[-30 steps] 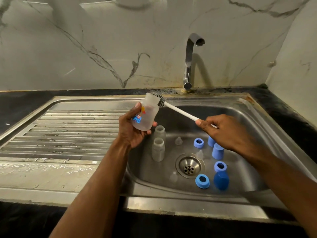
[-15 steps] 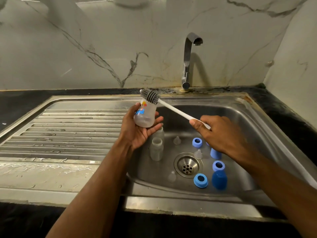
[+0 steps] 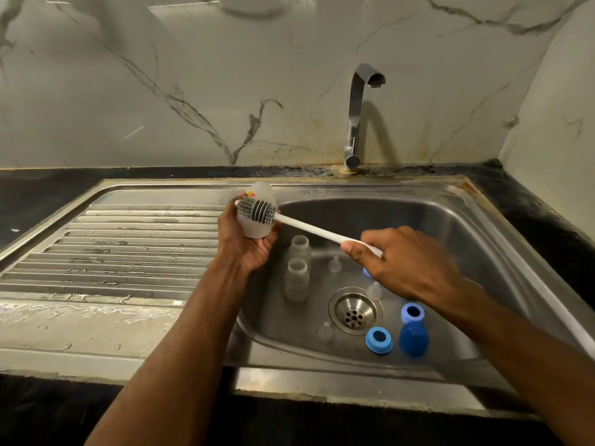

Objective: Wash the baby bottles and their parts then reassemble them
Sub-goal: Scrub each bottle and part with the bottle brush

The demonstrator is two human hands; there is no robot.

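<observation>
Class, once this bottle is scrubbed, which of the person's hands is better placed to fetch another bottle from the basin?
Probably the left hand: the two standing bottles sit just beside it, while the right hand grips the brush.

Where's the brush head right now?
In the head view the brush head lies across the outside of the bottle held in the left hand, above the sink's left edge.

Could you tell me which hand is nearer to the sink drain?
Right. The right hand holds the brush handle just above and right of the drain; the left hand holds a bottle farther up-left.
</observation>
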